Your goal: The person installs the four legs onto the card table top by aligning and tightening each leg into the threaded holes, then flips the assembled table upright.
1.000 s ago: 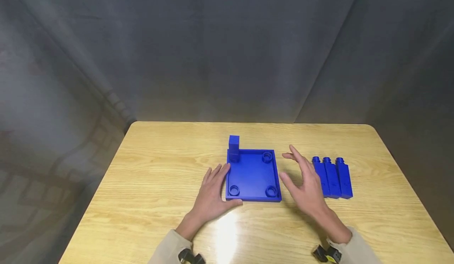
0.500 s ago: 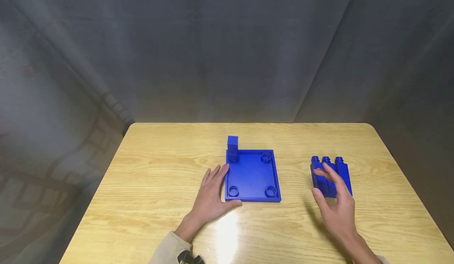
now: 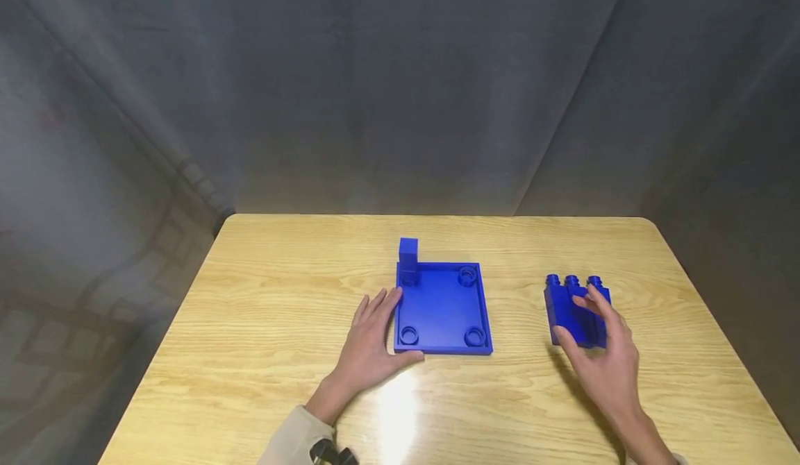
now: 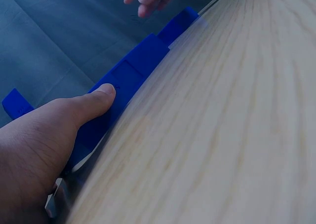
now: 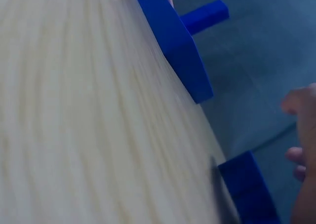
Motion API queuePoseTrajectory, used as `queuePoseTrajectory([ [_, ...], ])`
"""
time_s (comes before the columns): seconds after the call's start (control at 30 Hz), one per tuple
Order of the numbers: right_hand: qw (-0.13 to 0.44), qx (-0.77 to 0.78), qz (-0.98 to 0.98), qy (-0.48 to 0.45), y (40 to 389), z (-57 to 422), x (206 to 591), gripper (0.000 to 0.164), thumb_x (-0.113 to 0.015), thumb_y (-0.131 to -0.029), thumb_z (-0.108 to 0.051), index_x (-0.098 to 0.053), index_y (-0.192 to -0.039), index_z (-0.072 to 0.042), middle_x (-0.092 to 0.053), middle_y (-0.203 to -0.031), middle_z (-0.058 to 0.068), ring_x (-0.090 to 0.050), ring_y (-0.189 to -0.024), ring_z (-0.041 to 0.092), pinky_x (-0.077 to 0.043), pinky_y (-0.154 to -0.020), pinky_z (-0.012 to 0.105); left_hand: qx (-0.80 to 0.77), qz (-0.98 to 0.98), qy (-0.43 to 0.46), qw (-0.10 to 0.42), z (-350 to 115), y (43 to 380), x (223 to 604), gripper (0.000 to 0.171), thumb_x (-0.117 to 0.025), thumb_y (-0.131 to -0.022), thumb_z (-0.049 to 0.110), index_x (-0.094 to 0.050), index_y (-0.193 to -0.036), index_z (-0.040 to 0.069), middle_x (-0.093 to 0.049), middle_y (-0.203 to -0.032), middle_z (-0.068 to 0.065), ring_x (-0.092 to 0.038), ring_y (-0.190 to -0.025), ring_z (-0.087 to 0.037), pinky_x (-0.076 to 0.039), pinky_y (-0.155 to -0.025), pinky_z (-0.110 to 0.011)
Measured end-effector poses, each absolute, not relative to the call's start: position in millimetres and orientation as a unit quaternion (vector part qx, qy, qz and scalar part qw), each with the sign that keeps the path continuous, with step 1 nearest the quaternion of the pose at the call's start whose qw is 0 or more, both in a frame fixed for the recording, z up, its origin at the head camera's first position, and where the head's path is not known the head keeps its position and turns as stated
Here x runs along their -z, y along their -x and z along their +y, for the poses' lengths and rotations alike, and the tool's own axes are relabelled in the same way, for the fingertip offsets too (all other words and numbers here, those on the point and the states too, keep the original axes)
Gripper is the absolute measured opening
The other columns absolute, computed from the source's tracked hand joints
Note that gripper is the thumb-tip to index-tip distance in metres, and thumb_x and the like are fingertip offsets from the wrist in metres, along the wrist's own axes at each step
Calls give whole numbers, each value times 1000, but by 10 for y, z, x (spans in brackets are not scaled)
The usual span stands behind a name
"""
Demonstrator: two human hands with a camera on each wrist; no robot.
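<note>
A square blue tray-like base with raised rims lies on the table. One blue square post stands upright at its back left corner, and round threaded sockets show at the other corners. My left hand rests at the base's front left corner, fingers along the left side. In the left wrist view its thumb presses the front wall. To the right, three blue posts with threaded ends lie side by side. Above them hovers my right hand, thumb and fingers apart, partly hiding the rightmost post.
The wooden table has rounded back corners. Dark grey curtains hang behind it and at both sides. Bare wood lies between the base and the loose posts.
My right hand has moved right, from beside the base to over the loose posts. The left hand keeps its place at the base.
</note>
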State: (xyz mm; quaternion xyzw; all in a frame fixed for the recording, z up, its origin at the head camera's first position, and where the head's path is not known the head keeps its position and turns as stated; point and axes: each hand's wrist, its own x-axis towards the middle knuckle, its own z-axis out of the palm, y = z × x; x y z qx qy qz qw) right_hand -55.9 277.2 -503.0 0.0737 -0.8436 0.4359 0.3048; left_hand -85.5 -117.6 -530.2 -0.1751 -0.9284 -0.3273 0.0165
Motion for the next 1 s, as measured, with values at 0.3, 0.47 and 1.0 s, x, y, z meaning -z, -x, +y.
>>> queuePoseTrajectory([
  [0.3, 247, -379, -890, -54, 617, 2870, 5120, 93, -87, -81, 5, -51, -166, -8, -70, -137, 34, -42, -156, 51, -16, -131, 57, 332, -925, 183, 29, -1187, 877, 5301, 122, -90, -80, 64, -34, -175, 11, -41, -176, -13, -32, -166, -38, -13, -139, -59],
  [0.47, 233, -357, -903, -55, 600, 2883, 5139, 89, -86, -84, 4, -51, -165, -6, -69, -140, 34, -41, -152, 62, -17, -133, 61, 335, -924, 182, 26, -1180, 866, 5312, 121, -90, -80, 63, -35, -175, 12, -42, -176, -13, -33, -165, -38, -13, -139, -60],
  [1.0, 220, -285, -929, -84, 597, 2881, 5172, 72, -81, -96, -8, -56, -163, -11, -64, -143, 39, -38, -157, 57, -19, -130, 74, 330, -924, 188, 32, -1180, 864, 5317, 122, -90, -80, 64, -35, -174, 10, -42, -176, -12, -34, -165, -38, -13, -139, -58],
])
